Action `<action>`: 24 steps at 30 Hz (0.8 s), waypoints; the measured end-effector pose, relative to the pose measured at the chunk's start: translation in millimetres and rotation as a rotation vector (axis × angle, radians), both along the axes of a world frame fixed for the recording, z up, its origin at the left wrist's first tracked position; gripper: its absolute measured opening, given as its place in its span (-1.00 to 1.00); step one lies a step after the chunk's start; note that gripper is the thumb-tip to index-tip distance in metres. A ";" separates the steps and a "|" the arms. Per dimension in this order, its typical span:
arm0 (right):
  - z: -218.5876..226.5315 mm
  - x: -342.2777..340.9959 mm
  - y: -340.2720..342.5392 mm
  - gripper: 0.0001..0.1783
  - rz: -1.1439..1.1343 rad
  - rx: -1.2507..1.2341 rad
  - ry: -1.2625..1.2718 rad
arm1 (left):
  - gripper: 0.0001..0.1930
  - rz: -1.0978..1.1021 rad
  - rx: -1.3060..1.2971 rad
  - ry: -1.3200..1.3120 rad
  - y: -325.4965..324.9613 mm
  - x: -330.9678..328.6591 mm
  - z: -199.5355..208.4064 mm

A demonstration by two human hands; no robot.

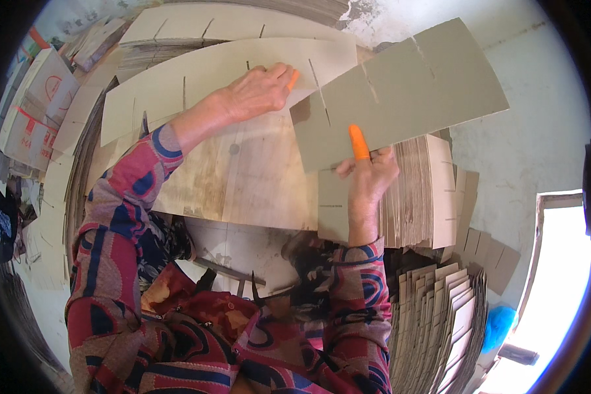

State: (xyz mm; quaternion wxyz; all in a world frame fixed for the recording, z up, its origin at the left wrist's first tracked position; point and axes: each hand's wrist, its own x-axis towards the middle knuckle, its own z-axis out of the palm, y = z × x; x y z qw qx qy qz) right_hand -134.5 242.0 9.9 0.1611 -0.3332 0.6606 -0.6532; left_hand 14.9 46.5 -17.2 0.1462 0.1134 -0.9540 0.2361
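Observation:
My right hand [373, 174] grips a grey-brown slotted cardboard sheet [407, 82] by its near edge, the thumb in an orange finger cot lying across its face. The sheet is tilted up and has several narrow slots. My left hand [261, 90] is closed over a long pale slotted cardboard sheet [151, 98], near its right part. An orange cover shows on one of its fingers; the fingertips are hidden, so I cannot tell what they pinch. The grey-brown sheet overlaps the pale sheet's right end. Beneath them is a wooden board [256, 177].
Stacked slotted sheets [177, 29] lie at the back. A tall cardboard stack [417, 190] stands right of the board, with more upright sheets [433, 322] below it. White boxes [39, 108] are at the far left. A blue bag [499, 328] lies beside a bright doorway [558, 262].

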 end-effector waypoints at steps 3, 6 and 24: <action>0.6 -0.8 -1.5 -0.79 -0.009 0.026 0.023 | -0.61 -0.037 0.011 -0.002 8.8 2.3 0.6; -0.5 -1.6 -3.5 -0.78 0.027 0.013 0.016 | -0.63 -0.119 -0.002 -0.022 21.2 5.2 -0.3; -24.8 0.8 -12.4 -0.65 -0.018 0.182 0.124 | -0.25 0.093 0.420 0.425 -15.9 -15.3 10.7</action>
